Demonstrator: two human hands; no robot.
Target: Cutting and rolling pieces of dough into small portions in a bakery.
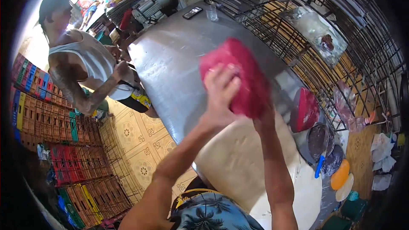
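I hold the pink dough between left hand and right hand; best supported evenly, inside the table's edges

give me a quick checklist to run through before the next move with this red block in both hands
1. Left hand on the red block: ok, fingers spread against its near left side.
2. Right hand grip: cannot tell, it is at the block's lower right and its fingers are hidden.
3. Other person's hands clear of the block: ok, they are off at the table's left side.
4. Phone and clear glass out of the way: ok, both at the table's far end.
5. Blue handle clear of the pale dough: cannot tell, it lies right by the edge.
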